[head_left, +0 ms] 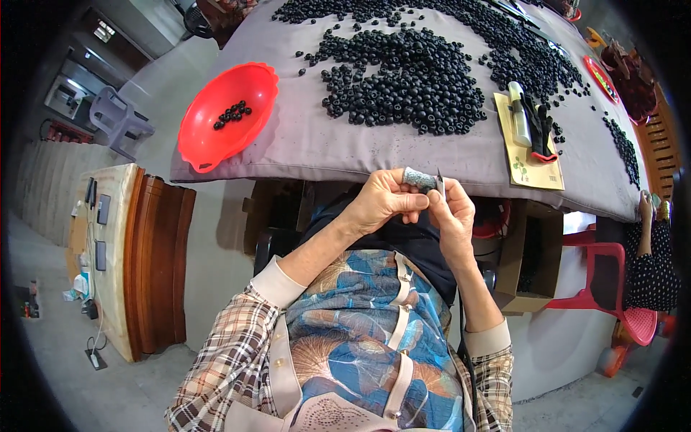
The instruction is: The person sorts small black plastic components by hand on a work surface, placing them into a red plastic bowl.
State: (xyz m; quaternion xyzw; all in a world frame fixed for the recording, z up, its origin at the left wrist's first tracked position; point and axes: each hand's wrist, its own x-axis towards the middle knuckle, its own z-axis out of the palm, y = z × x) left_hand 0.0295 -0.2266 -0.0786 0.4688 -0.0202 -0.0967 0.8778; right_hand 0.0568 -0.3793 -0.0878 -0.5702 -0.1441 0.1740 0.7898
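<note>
Both my hands meet just off the table's front edge, fingertips close together. A grey-green speckled wrap covers a finger of my left hand. That hand is closed in a pinch, and whatever lies between its fingertips is too small to make out. My right hand is closed around a small narrow blade that points up beside the wrapped finger. Beyond them, a large pile of round black beads with pale holes spreads over the grey tablecloth. A red scalloped bowl at the left holds several beads.
Right of the pile lie a yellow paper envelope, a clear tube and black-and-red scissors-like handles. Under the table stands an open cardboard box. Another person's hand rests at the right edge, near a red chair. A wooden cabinet stands left.
</note>
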